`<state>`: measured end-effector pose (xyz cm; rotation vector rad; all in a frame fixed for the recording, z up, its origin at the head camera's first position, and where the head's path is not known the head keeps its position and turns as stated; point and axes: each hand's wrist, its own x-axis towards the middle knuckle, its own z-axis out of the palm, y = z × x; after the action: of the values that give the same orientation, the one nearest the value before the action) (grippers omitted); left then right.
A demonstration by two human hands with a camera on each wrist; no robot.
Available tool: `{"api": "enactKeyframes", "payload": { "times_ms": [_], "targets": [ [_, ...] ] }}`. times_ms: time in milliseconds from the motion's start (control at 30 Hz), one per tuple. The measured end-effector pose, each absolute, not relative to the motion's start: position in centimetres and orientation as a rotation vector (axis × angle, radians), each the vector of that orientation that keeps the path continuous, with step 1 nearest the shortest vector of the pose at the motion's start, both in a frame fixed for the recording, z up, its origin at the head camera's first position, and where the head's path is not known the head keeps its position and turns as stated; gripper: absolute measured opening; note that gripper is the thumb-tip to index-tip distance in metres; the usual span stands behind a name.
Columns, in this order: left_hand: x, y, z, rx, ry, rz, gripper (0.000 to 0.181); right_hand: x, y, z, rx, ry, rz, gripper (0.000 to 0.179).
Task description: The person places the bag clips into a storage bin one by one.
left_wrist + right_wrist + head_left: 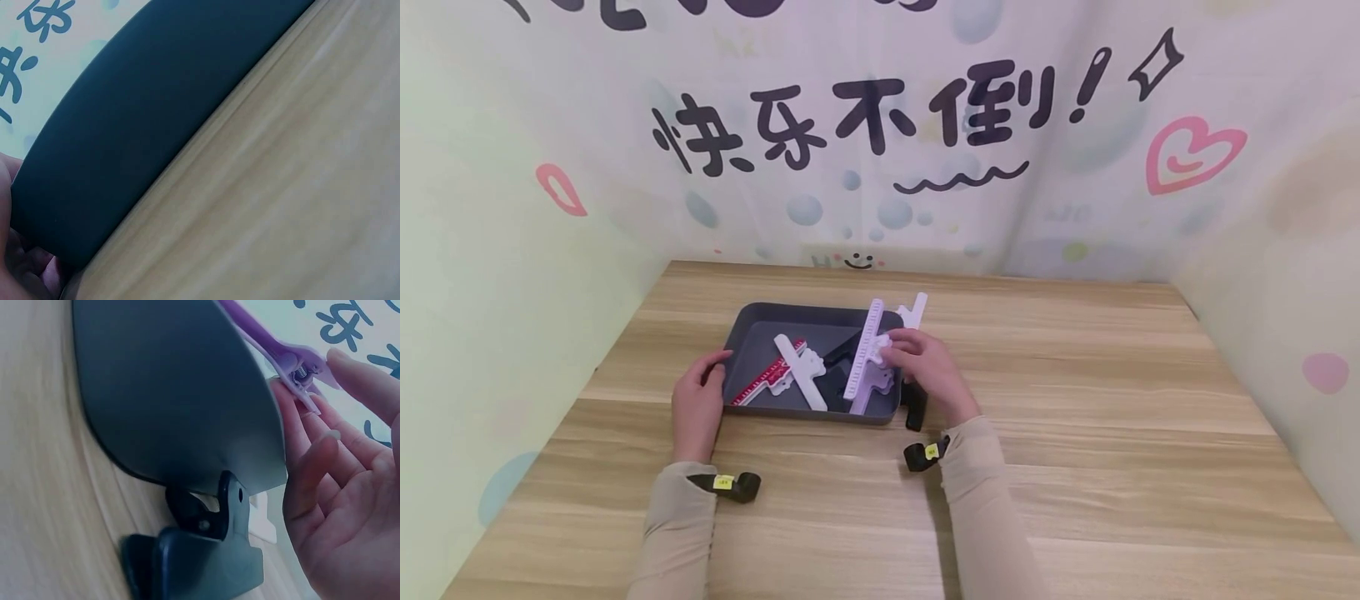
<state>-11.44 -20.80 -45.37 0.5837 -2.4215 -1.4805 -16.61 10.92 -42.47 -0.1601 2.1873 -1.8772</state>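
Sleeves [992, 508]; right hand [931, 365] pinches purple clip [862, 350]; backdrop [850, 208]: "快乐不倒!"

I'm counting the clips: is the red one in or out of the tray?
In: the red clip lies inside the tray, a white clip crossing it.

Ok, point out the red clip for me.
The red ruler clip, lying slantwise in the dark grey tray with a white clip crossing over it; no other clip in view is red.
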Motion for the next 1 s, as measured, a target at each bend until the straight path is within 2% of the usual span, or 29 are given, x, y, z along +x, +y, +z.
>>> {"api": "enactKeyframes", "payload": {
  "times_ms": [1000],
  "targets": [
    [-11.4,-20.7,-45.4,0.592,-2.414,-1.512,0.032,-16.1,9.2,-42.3,-0.24,2.446,-1.621,0.037]
  ]
}}
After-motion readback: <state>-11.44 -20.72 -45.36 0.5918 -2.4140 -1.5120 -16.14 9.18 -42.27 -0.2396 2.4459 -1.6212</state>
